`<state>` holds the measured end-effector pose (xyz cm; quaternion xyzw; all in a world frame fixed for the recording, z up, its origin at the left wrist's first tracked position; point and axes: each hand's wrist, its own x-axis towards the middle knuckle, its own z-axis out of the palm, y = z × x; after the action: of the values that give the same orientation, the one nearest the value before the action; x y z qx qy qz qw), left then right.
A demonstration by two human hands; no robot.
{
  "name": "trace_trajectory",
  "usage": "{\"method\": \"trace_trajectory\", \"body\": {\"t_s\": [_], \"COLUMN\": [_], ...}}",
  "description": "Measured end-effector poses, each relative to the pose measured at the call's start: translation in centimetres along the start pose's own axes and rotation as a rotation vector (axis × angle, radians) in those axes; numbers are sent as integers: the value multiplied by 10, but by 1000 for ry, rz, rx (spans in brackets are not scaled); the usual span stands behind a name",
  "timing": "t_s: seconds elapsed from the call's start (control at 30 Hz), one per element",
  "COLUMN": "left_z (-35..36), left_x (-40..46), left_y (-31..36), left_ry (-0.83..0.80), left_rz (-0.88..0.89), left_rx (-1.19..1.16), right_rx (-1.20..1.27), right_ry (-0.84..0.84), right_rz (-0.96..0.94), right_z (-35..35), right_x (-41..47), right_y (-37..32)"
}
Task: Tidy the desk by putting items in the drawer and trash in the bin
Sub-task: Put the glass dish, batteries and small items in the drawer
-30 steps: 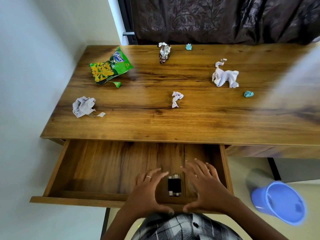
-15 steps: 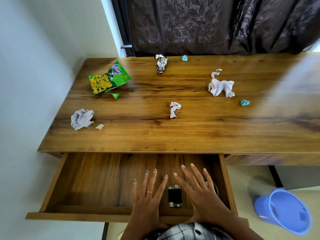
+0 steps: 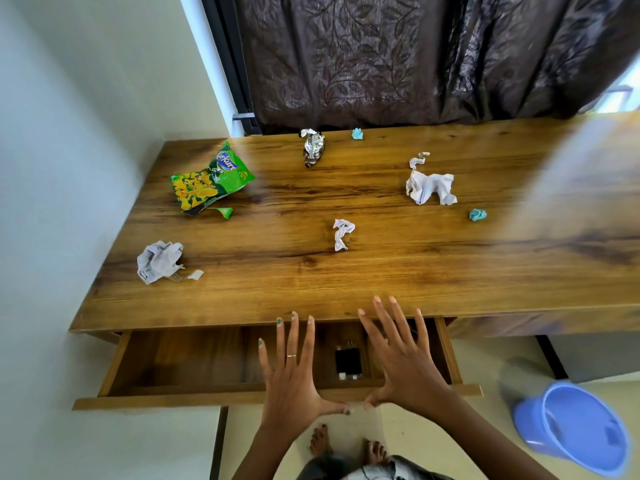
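Observation:
The wooden drawer [image 3: 194,398] under the desk [image 3: 381,271] stands partly out. A small black item [image 3: 348,362] lies inside it near the front. My left hand [image 3: 294,379] and my right hand [image 3: 403,362] hover flat over the drawer, fingers spread and straight, thumbs at its front edge. On the desk lie a green snack bag [image 3: 211,180], a foil wrapper [image 3: 313,148], a crumpled paper [image 3: 159,261] at the left, a small paper scrap [image 3: 343,233] in the middle, a larger crumpled paper [image 3: 429,185], and two teal paper balls [image 3: 478,214] [image 3: 357,134].
A blue bin [image 3: 571,431] stands on the floor at the lower right. A dark curtain [image 3: 415,57] hangs behind the desk and a white wall [image 3: 69,133] runs along its left side. My bare feet [image 3: 346,445] show below the drawer.
The drawer has slid inward under the desk. Both hands straightened their fingers and moved forward with it. The view has tilted up.

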<state>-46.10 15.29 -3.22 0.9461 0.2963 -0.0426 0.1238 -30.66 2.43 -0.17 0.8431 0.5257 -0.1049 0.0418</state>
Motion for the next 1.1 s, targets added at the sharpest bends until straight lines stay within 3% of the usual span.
{"method": "trace_trajectory", "body": {"t_s": [0.17, 0.37, 0.6, 0.83, 1.1], "left_z": [-1, 4, 2, 3, 6], "left_x": [24, 34, 49, 58, 58], "left_y": [3, 3, -5, -4, -4], "left_ry": [57, 305, 518, 589, 589], "left_rz": [1, 14, 71, 90, 107], "left_rx": [48, -1, -34, -52, -121], "right_rx": [-14, 58, 69, 109, 204], "right_ry": [34, 121, 493, 609, 625], "right_rz": [22, 44, 17, -7, 2], "right_z": [1, 2, 7, 16, 14], "right_x": [21, 33, 44, 52, 48], "right_y": [5, 4, 5, 8, 9]}}
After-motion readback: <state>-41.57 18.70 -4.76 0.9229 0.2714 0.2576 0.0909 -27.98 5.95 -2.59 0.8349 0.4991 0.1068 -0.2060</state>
